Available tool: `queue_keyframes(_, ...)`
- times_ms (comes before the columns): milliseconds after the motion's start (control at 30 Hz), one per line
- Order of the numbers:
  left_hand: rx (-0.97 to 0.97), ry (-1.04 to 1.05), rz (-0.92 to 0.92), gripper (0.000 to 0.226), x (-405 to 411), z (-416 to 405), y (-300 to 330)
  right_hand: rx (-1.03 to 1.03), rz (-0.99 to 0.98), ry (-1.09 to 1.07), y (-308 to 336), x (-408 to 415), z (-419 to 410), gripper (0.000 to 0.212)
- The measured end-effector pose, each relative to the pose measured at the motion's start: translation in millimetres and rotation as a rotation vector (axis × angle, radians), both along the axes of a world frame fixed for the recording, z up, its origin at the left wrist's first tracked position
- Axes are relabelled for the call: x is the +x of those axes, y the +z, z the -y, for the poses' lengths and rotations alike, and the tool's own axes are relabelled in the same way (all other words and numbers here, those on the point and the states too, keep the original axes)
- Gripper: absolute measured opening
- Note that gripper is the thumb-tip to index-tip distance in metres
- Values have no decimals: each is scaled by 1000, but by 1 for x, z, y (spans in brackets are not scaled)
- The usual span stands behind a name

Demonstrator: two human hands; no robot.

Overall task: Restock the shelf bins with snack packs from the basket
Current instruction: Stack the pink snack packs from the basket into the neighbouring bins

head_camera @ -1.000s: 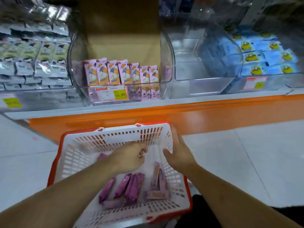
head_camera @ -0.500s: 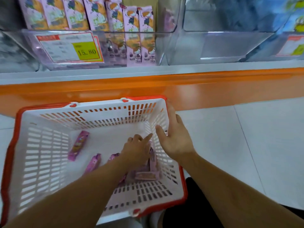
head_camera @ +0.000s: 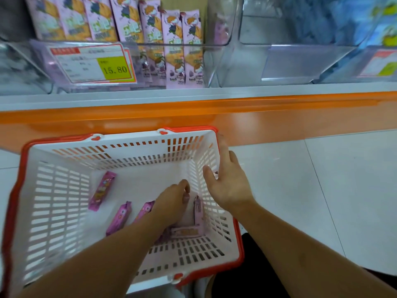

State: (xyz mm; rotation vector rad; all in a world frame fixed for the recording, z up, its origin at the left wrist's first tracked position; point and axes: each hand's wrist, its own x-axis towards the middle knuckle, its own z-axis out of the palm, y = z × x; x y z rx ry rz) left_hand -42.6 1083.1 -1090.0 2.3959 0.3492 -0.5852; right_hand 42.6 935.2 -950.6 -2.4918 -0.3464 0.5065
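**White basket, pink packs, two hands at its right wall**

White slotted plastic with a red rim — the basket [head_camera: 64, 211] sits on the pale floor tiles [head_camera: 322, 190] below an orange shelf front [head_camera: 257, 117]; inside it lie several pink snack packs, one [head_camera: 102, 190] alone toward the left, two more [head_camera: 119, 218] nearer the middle, and a few [head_camera: 198, 209] crowded in the near right corner. The left hand [head_camera: 171, 203] reaches down into that corner, fingers curled among the packs; whether it has actually closed on one cannot be told, since the hand hides its own fingertips. The right hand [head_camera: 227, 179] rests against the basket's right wall, fingers straight over the rim, thumb inside — it holds nothing.

Above, a clear shelf bin [head_camera: 223, 39] holds upright pink packs [head_camera: 174, 46] in a row; a price tag [head_camera: 94, 63] reading 15.80 is fixed to its front; the clear bin [head_camera: 300, 63] just to the right shows no packs.
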Motion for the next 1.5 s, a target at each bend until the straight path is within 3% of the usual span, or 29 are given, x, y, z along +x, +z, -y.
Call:
queue_keyframes(133,-270,240,-36,32,9,-20,31,-25,-2,-13,0,-1,-1,92)
queue_keyframes(267,-543,265,-101,45,19,-53,91,-9,-8,-23,7,-4,-4,93)
queue_keyframes(433,-572,222,8,39,19,-89,183,-35,-82,-78,25,-4,-9,93)
queue_keyframes(533,-619,165,131,40,19,-105,245,-142,-78,-2,66,4,-19,80)
queue_keyframes(633,-663,95,228,39,15,-119,305,10,-172,126,130,17,-35,44)
queue_keyframes(800,-715,104,399,43,3,-136,373,397,-392,364,226,17,-50,39)
queue_keyframes(933,-869,158,484,51,3,-143,396,463,-254,373,262,9,-58,16)
queue_keyframes(1067,-986,251,522,62,11,-139,405,463,-133,368,275,11,-81,12)
queue_keyframes(1133,-1036,332,548,51,16,-137,411,481,-91,299,277,15,-90,15)
queue_keyframes(1300,-795,448,648,17,34,-136,411,392,41,258,267,26,-102,17)
queue_keyframes(1400,-711,474,694,23,48,-136,411,343,60,237,268,38,-105,32)
queue_keyframes(1500,-535,409,750,31,71,-141,412,316,203,163,273,57,-102,40)
